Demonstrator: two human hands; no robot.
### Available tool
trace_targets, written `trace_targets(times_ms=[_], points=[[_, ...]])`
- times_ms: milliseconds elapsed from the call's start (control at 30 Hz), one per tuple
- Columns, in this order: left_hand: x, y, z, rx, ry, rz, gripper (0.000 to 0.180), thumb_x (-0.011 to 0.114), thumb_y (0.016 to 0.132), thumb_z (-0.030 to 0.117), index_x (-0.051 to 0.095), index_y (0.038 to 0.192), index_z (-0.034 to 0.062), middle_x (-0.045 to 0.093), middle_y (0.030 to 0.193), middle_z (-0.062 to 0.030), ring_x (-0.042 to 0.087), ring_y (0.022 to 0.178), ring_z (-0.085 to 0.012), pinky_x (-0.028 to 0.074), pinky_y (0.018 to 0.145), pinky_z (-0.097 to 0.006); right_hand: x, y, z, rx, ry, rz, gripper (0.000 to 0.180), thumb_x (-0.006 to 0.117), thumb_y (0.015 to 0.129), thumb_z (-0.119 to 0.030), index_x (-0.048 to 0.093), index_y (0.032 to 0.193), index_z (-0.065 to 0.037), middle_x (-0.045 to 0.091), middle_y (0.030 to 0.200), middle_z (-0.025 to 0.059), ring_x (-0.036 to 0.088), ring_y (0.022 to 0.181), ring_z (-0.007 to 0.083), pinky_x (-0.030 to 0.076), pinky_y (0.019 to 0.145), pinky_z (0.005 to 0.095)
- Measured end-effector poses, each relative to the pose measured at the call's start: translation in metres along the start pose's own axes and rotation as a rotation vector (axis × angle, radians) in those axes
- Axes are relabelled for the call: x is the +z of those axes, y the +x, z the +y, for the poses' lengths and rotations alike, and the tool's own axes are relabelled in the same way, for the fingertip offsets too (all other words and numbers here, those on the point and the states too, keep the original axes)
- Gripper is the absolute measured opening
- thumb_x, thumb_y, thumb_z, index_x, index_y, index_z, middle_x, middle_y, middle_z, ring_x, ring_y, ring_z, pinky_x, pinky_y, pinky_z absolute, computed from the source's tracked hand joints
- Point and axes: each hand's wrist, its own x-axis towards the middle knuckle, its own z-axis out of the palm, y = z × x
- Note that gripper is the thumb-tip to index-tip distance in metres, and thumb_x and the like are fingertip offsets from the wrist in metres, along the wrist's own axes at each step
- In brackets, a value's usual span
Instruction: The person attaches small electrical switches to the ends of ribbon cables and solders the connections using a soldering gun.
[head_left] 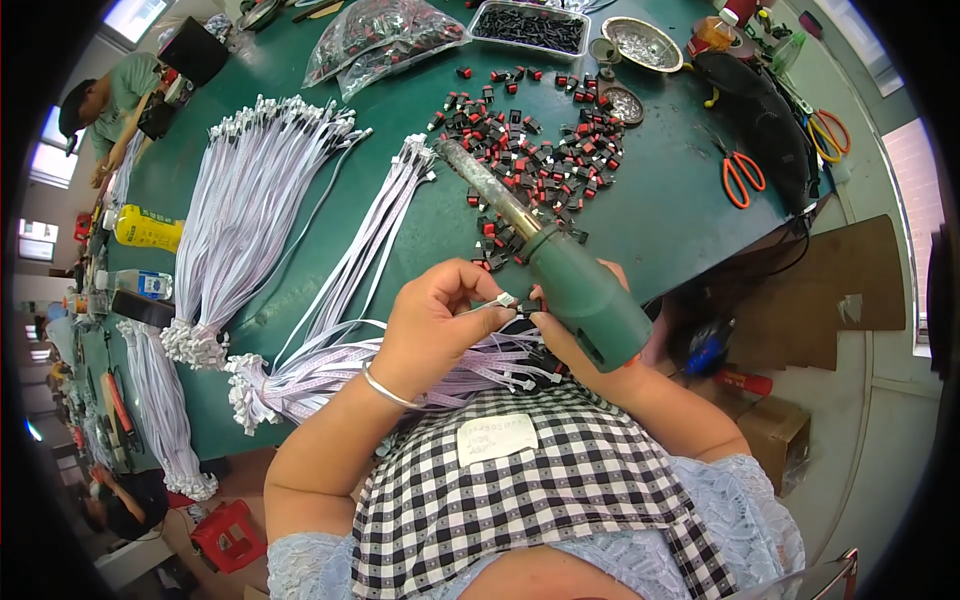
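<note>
Green tabletop (pixel 650 220) is lying bare along its near right edge, cable bundles (pixel 250 200) crowding the left. Both hands are pinching together on a white connector (pixel 506 299): left hand (pixel 440 320) gripping it, right hand (pixel 580 345) also clamping a green tool (pixel 585 295).

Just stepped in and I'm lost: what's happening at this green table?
A person in a checked apron works over the green table. The left hand pinches a small white connector on a ribbon cable, with the right hand meeting it at the fingertips. A green heat gun rests against the right hand. Bundles of pale ribbon cables and a scatter of small red-and-black parts lie beyond.
</note>
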Motion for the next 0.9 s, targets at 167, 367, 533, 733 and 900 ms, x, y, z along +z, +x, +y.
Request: trace_targets(times_ms=[167, 367, 533, 733, 900], points=[[0.000, -0.001, 0.003, 0.009, 0.100, 0.009, 0.015, 0.065, 0.074, 0.002, 0.056, 0.087, 0.0003, 0.059, 0.077, -0.0004, 0.051, 0.066, -0.0036, 0.041, 0.057, -0.017, -0.001, -0.007, 0.008, -0.136, -0.210, -0.085, 0.046, 0.070, 0.066, -0.006, 0.048, 0.107, -0.005, 0.050, 0.102, 0.0101, 0.057, 0.084, 0.0264, 0.047, 0.070, 0.0326], [-0.003, 0.002, 0.001, -0.096, 0.178, -0.049, 0.012, 0.066, 0.075, 0.004, 0.060, 0.085, -0.0001, 0.056, 0.077, -0.0002, 0.051, 0.065, -0.0039, 0.041, 0.057, -0.019, 0.004, -0.008, 0.008, 0.084, 0.006, -0.016, 0.028, 0.065, 0.063, -0.002, 0.058, 0.090, -0.006, 0.058, 0.080, 0.0040, 0.054, 0.078, 0.0234, 0.038, 0.079, 0.0361], [-0.007, 0.002, -0.008, 0.055, 0.051, -0.045, 0.010, 0.065, 0.076, 0.006, 0.060, 0.079, -0.0023, 0.048, 0.076, 0.0000, 0.047, 0.060, -0.0048, 0.039, 0.054, -0.019, 0.001, -0.001, 0.000, -0.015, -0.110, 0.038, 0.029, 0.066, 0.062, -0.001, 0.058, 0.089, -0.007, 0.058, 0.079, 0.0029, 0.054, 0.077, 0.0212, 0.037, 0.078, 0.0355], [-0.006, 0.003, -0.003, 0.022, 0.074, -0.063, 0.011, 0.067, 0.076, 0.007, 0.060, 0.077, -0.0021, 0.049, 0.074, -0.0006, 0.047, 0.059, -0.0049, 0.038, 0.053, -0.019, 0.000, -0.007, 0.010, 0.041, -0.094, -0.085, 0.039, 0.070, 0.063, -0.005, 0.054, 0.099, -0.006, 0.054, 0.093, 0.0057, 0.055, 0.083, 0.0233, 0.042, 0.074, 0.0334], [0.000, -0.001, 0.004, 0.122, 0.270, -0.044, 0.012, 0.067, 0.075, 0.008, 0.061, 0.077, -0.0023, 0.050, 0.071, -0.0013, 0.046, 0.058, -0.0066, 0.037, 0.051, -0.021, -0.002, -0.006, 0.007, -0.114, -0.211, -0.067, 0.044, 0.072, 0.066, -0.008, 0.050, 0.104, -0.005, 0.051, 0.102, 0.0087, 0.058, 0.082, 0.0241, 0.047, 0.068, 0.0312]])
